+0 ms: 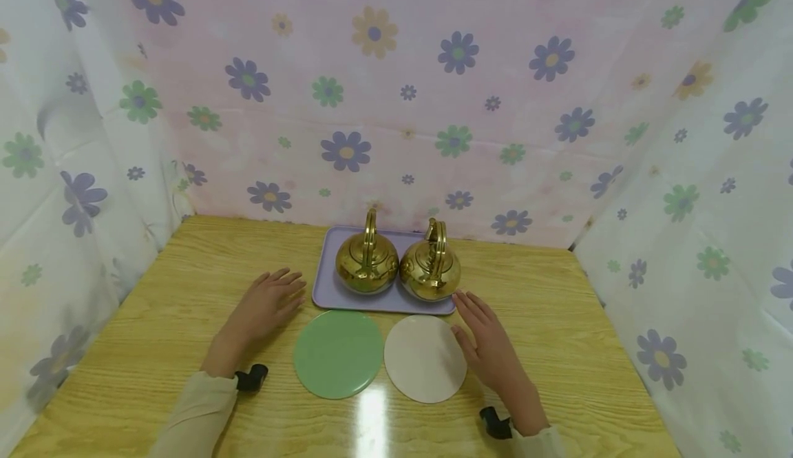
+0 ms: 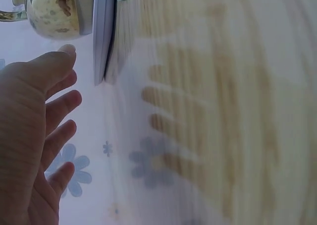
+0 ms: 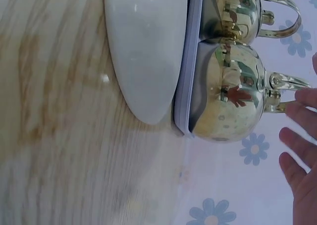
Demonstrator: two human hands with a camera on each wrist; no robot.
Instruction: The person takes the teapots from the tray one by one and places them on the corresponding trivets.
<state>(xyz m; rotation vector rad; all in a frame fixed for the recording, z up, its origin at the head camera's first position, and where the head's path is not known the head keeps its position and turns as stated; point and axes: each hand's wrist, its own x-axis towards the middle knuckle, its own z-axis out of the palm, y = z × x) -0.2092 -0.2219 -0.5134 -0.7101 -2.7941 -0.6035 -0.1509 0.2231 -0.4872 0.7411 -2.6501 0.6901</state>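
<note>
The left hand [image 1: 263, 310] holds nothing, its fingers slightly apart; the right hand [image 1: 489, 344] has straight fingers, also free. Just beyond these is the right kettle [image 1: 420, 279]; whether they touch, I cannot surely tell. Its handle [image 1: 441, 241] is best held centrally, with care for the left kettle [image 1: 349, 265] close beside.

We wear pale cream sleeves [image 1: 197, 410], with a small black elbow-shaped piece [image 1: 250, 378] showing just inward of each cuff [image 1: 218, 383].
</note>
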